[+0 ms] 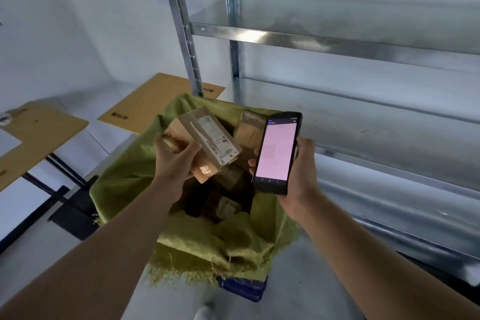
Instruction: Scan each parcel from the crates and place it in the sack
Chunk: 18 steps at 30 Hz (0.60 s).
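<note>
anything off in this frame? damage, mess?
Only the green sack: its near rim is frayed, with loose threads hanging. The parcels inside lie jumbled, as expected in a sack. The held parcel in the left hand looks whole; the right hand grips the scanner.

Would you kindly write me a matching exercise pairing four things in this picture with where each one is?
Things:
1 labelled parcel
2 handheld scanner
3 green sack
4 cardboard sheet

Places:
A held in the right hand
B lying flat behind the sack
C held in the left hand
D open beneath both hands

Pairs: 1-C, 2-A, 3-D, 4-B.
</note>
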Each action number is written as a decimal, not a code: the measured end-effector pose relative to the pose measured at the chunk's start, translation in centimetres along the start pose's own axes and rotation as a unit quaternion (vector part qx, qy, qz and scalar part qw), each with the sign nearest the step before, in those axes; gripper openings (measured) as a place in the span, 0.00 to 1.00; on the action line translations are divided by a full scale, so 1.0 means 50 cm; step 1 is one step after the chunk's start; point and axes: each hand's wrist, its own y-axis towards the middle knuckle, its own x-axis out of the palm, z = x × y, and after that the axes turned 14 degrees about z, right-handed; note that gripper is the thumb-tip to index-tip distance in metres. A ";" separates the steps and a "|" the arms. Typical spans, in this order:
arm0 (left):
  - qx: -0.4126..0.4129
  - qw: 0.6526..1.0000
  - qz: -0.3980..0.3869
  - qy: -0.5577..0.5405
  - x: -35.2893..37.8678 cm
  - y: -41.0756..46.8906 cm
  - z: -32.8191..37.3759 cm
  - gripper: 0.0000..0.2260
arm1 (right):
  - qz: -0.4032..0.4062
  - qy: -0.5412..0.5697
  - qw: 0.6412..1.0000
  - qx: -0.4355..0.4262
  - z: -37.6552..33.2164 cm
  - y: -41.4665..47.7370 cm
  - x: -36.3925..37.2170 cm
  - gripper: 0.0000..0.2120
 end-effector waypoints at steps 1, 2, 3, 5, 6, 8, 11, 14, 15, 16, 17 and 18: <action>0.003 1.000 0.003 0.002 0.010 0.030 0.007 0.42 | 0.012 -0.002 1.000 0.000 0.004 0.013 0.018 0.28; 0.000 1.000 0.005 0.001 0.022 0.059 0.015 0.45 | 0.021 -0.001 1.000 0.003 0.011 0.031 0.033 0.28; -0.008 1.000 0.006 0.000 0.035 0.088 0.024 0.46 | 0.032 0.003 0.999 0.004 0.016 0.045 0.049 0.28; -0.021 1.000 0.007 0.008 0.064 0.147 0.040 0.45 | 0.058 0.015 0.998 0.004 0.023 0.073 0.080 0.27; -0.023 1.000 0.006 0.013 0.078 0.176 0.047 0.44 | 0.069 0.021 0.997 0.003 0.026 0.090 0.094 0.27; -0.031 0.999 0.003 0.026 0.109 0.227 0.058 0.43 | 0.086 0.032 0.996 -0.009 0.022 0.112 0.121 0.27; -0.028 0.998 0.009 0.061 0.163 0.282 0.074 0.43 | 0.097 0.047 0.994 -0.018 0.013 0.129 0.147 0.27; -0.021 0.993 0.028 0.113 0.213 0.316 0.079 0.46 | 0.110 0.046 0.993 -0.025 0.009 0.143 0.154 0.27; -0.029 0.990 0.031 0.135 0.227 0.325 0.079 0.49 | 0.113 0.046 0.992 -0.028 0.006 0.150 0.154 0.28; -0.037 0.986 0.033 0.162 0.241 0.335 0.077 0.53 | 0.122 0.048 0.991 -0.029 0.005 0.158 0.152 0.28; -0.043 0.980 0.041 0.192 0.256 0.346 0.074 0.54 | 0.128 0.053 0.990 -0.028 0.002 0.166 0.151 0.29; -0.046 0.973 0.051 0.220 0.270 0.356 0.070 0.54 | 0.137 0.057 0.989 -0.023 0.000 0.175 0.147 0.29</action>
